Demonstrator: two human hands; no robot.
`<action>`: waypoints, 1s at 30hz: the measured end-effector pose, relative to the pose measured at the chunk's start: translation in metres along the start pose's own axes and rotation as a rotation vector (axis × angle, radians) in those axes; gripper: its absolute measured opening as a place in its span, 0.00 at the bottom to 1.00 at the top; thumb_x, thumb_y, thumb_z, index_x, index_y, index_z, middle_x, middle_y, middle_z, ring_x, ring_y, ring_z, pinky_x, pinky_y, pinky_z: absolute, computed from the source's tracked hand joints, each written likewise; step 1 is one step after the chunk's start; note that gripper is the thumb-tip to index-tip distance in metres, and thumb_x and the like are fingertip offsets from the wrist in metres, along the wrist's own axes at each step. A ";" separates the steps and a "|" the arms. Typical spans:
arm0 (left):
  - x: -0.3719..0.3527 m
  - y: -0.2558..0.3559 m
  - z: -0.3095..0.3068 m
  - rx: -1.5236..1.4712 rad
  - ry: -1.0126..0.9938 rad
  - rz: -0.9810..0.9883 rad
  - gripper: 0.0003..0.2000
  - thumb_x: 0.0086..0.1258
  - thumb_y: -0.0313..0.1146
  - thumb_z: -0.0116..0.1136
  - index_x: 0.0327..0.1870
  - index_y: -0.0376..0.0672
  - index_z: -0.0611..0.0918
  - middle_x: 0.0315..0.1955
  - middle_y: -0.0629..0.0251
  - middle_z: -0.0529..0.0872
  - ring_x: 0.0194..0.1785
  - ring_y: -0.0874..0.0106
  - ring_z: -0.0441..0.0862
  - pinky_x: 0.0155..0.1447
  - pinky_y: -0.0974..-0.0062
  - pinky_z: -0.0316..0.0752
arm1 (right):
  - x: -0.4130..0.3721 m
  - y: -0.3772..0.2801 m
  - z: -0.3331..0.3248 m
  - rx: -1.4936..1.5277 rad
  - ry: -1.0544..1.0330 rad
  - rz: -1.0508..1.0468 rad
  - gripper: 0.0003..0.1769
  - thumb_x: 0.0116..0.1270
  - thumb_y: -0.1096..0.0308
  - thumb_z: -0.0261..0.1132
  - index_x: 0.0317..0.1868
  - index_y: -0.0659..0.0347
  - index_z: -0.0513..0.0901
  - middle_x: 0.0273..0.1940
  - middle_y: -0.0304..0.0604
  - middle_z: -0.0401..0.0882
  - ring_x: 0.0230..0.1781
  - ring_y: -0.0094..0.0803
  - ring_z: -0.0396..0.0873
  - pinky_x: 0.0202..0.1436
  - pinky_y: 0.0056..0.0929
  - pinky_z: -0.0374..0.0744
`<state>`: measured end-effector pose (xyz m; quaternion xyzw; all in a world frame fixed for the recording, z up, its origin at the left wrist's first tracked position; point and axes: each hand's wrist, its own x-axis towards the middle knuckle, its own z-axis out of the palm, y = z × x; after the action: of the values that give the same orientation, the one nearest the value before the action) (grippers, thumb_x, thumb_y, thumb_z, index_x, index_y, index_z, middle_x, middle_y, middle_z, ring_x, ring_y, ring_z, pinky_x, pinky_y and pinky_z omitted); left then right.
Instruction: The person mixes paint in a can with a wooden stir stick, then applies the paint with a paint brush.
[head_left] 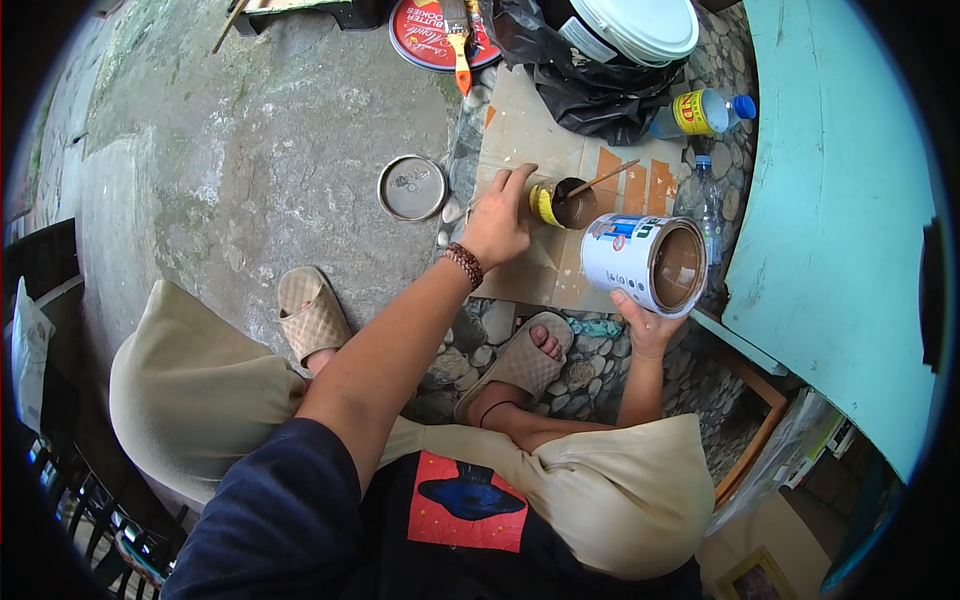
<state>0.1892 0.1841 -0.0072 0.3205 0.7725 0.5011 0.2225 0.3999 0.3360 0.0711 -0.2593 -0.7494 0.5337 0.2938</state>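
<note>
Gripping round yellow tin (pixel 545 205): left hand (pixel 497 225) closed | right hand (pixel 648 325) clasps tilted cylindrical metal can (pixel 625 255)

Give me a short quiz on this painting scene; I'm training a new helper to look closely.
1. True or false: the right hand holds the big white can tilted, with its open mouth showing.
2. What is the left hand holding? A) the small yellow can B) the loose lid on the concrete C) the paintbrush
3. Fill in: a thin wooden ____ leans in the brown paint of the small yellow can.
Key: 1 true; 2 A; 3 stick.
</note>
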 end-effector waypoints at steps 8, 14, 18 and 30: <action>0.012 0.009 -0.034 0.014 0.114 -0.012 0.28 0.55 0.18 0.54 0.62 0.42 0.73 0.46 0.49 0.79 0.50 0.50 0.80 0.55 0.57 0.78 | 0.000 0.003 -0.010 0.096 0.036 0.019 0.63 0.42 0.71 0.84 0.76 0.66 0.53 0.71 0.54 0.63 0.71 0.44 0.67 0.75 0.45 0.69; 0.028 0.003 -0.066 0.179 0.295 0.011 0.24 0.57 0.20 0.59 0.59 0.44 0.76 0.40 0.53 0.79 0.43 0.56 0.81 0.47 0.61 0.78 | 0.006 0.042 -0.002 -0.049 0.176 -0.082 0.66 0.40 0.68 0.86 0.75 0.66 0.51 0.71 0.55 0.62 0.72 0.46 0.65 0.77 0.47 0.63; 0.037 0.011 -0.093 0.281 0.285 -0.022 0.25 0.58 0.21 0.60 0.59 0.45 0.76 0.40 0.57 0.79 0.34 0.61 0.80 0.41 0.65 0.77 | 0.004 0.064 0.010 -0.135 0.295 -0.078 0.69 0.40 0.66 0.87 0.75 0.67 0.48 0.72 0.57 0.60 0.73 0.48 0.63 0.78 0.49 0.62; 0.037 0.001 -0.111 0.397 0.228 -0.064 0.26 0.57 0.21 0.62 0.60 0.45 0.76 0.41 0.57 0.79 0.36 0.61 0.81 0.42 0.65 0.78 | 0.007 0.085 0.026 -0.197 0.382 -0.147 0.66 0.41 0.64 0.87 0.73 0.69 0.50 0.69 0.58 0.62 0.70 0.50 0.66 0.76 0.49 0.64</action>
<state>0.0902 0.1409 0.0372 0.2748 0.8857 0.3650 0.0820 0.3824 0.3491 -0.0151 -0.3278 -0.7456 0.3761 0.4419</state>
